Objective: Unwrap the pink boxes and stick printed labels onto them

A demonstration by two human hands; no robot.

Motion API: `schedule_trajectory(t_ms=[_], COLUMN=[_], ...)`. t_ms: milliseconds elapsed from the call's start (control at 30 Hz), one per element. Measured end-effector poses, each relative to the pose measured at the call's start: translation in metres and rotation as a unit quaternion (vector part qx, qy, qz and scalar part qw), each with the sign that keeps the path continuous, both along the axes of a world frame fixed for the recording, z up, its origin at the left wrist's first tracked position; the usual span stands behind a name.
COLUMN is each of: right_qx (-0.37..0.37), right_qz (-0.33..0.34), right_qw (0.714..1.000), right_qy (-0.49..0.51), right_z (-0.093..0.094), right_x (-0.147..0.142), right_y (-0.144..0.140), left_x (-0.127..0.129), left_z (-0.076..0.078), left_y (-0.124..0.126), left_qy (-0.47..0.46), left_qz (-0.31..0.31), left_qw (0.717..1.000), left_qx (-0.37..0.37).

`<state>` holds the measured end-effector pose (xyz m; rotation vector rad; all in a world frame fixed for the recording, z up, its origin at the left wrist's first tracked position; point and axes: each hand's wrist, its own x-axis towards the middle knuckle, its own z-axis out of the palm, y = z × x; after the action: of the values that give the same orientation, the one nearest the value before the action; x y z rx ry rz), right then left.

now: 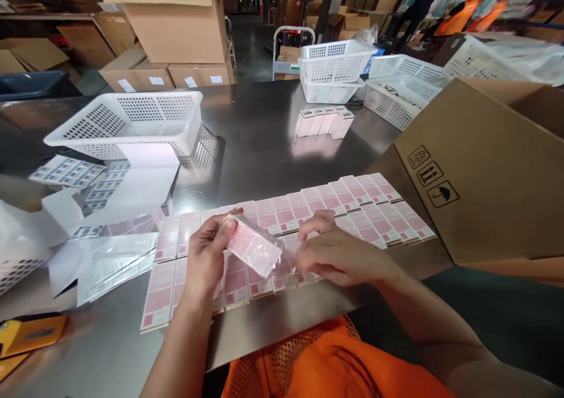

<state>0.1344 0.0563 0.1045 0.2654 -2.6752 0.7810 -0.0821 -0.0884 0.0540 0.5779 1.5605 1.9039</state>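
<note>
My left hand is closed round one end of a small pink-and-white box in a clear plastic bag, held tilted above the table. Its thumb lies on top of the box. Close to the bag's loose end, my right hand has its fingers curled inward; some clear film shows by its fingertips, and I cannot make out exactly what they pinch. Beneath both hands, two long rows of flat pink-and-white boxes lie side by side on the metal table, partly hidden by my hands.
A white perforated basket stands at the back left, near sticker sheets and clear bags. Several boxes stand upright farther back. An open cardboard carton is at right. Stacked baskets sit behind. A yellow tool lies front left.
</note>
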Motion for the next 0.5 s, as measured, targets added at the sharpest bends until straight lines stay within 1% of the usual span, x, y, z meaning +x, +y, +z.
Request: schedule_trajectory(t_ms=[67,100,133,167,200,233,267,300,333,367,433,467,500], right_qx=[0.090,0.118,0.130,0.127,0.105,0.061,-0.006,-0.092,-0.192,-0.297,-0.484,-0.552,-0.603], right_qz=[-0.093,-0.139,-0.183,-0.226,-0.263,-0.293,-0.314,-0.324,-0.322,-0.312,-0.288,-0.277,-0.270], right_qw=[0.991,0.983,0.974,0.966,0.959,0.954,0.949,0.941,0.926,0.901,0.826,0.786,0.750], right_qy=[-0.015,-0.010,-0.003,-0.001,-0.009,-0.020,-0.033,-0.044,-0.053,-0.051,-0.017,0.008,0.036], right_z=[-0.002,-0.005,-0.009,-0.014,-0.019,-0.024,-0.028,-0.032,-0.036,-0.039,-0.044,-0.045,-0.046], right_x=[-0.003,-0.006,-0.009,-0.012,-0.016,-0.019,-0.023,-0.026,-0.029,-0.032,-0.036,-0.036,-0.035], right_y=[-0.002,-0.005,-0.008,-0.012,-0.015,-0.019,-0.023,-0.027,-0.030,-0.032,-0.032,-0.031,-0.029], left_x=[0.001,0.002,0.003,0.005,0.006,0.007,0.009,0.010,0.012,0.013,0.017,0.018,0.020], left_z=[0.000,0.000,-0.001,0.000,0.000,0.001,0.002,0.004,0.007,0.009,0.014,0.017,0.018], left_y=[-0.001,-0.001,-0.002,-0.002,-0.001,-0.001,-0.001,-0.002,-0.002,-0.003,-0.005,-0.006,-0.007], left_qy=[0.057,0.083,0.102,0.111,0.110,0.101,0.084,0.066,0.046,0.027,-0.002,-0.012,-0.019], left_qz=[0.054,0.089,0.123,0.153,0.175,0.189,0.191,0.182,0.159,0.128,0.055,0.019,-0.018], left_qw=[0.996,0.990,0.983,0.978,0.976,0.976,0.978,0.981,0.985,0.989,0.994,0.994,0.993], left_qx=[-0.048,-0.071,-0.085,-0.086,-0.072,-0.046,-0.012,0.022,0.050,0.072,0.098,0.106,0.119])
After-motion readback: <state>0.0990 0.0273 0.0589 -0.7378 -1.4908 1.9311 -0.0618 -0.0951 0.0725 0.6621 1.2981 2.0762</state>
